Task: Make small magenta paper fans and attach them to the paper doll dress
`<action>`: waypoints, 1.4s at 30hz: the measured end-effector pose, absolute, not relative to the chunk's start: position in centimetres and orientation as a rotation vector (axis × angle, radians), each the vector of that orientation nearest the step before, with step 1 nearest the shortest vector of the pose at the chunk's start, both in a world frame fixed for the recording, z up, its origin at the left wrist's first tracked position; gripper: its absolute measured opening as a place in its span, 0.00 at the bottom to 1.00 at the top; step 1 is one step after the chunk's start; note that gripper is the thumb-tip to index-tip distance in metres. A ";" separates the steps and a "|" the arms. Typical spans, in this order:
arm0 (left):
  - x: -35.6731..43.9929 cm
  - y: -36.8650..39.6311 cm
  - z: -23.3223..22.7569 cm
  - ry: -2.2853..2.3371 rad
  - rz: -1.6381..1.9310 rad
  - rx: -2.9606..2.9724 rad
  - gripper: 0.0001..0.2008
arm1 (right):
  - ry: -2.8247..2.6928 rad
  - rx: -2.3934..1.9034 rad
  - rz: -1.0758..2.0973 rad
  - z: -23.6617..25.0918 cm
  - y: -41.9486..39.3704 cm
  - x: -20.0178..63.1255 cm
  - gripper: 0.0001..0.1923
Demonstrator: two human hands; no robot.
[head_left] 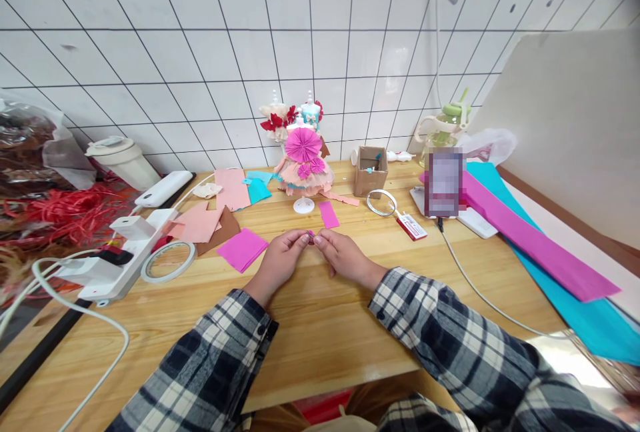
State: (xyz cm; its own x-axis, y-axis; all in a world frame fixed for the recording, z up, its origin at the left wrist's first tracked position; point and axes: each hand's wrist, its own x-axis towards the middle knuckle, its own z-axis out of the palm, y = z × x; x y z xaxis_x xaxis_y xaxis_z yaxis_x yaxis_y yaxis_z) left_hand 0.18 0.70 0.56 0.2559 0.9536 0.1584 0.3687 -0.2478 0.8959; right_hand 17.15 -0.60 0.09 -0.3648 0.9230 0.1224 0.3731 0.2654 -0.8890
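My left hand and my right hand meet above the middle of the table, fingertips pinched together. Between them is a small piece of magenta paper, mostly covered by the fingers. Just beyond lies a magenta paper strip. Several magenta paper sheets lie left of my left hand. Farther back, a miniature dress form on a white base wears a peach ruffled skirt and magenta pleated paper rosettes. More small dress forms with red flowers stand behind it.
A power strip with cables and a roll of tape sit on the left. Peach paper lies at the back. A small cardboard box, a wire coil, a phone and long magenta paper are on the right.
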 end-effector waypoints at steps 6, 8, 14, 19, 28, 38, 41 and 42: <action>0.2 0.7 0.3 1.213 0.968 1.757 0.16 | -2.111 -1.227 0.643 0.3 -0.5 17.6 0.17; 0.3 0.6 0.3 1.213 0.956 1.760 0.16 | -2.150 -1.270 0.607 0.3 -0.5 17.7 0.17; 0.4 0.6 0.4 1.232 0.978 1.754 0.18 | -2.057 -1.256 0.668 0.0 -0.5 17.1 0.18; 0.5 0.5 0.3 1.232 1.004 1.751 0.18 | -2.017 -1.260 0.687 0.0 -0.5 16.8 0.18; 0.6 0.6 0.2 1.240 1.029 1.744 0.17 | -2.060 -1.298 0.603 0.4 -0.8 16.8 0.17; 0.4 0.8 0.0 1.261 1.108 1.640 0.17 | -1.905 -1.311 0.646 -0.1 0.0 17.5 0.19; 0.3 0.9 0.0 1.270 1.137 1.590 0.18 | -1.878 -1.368 0.627 -0.1 0.3 17.9 0.18; 0.3 0.9 0.0 1.267 1.136 1.583 0.18 | -1.895 -1.396 0.614 -0.1 0.4 18.1 0.18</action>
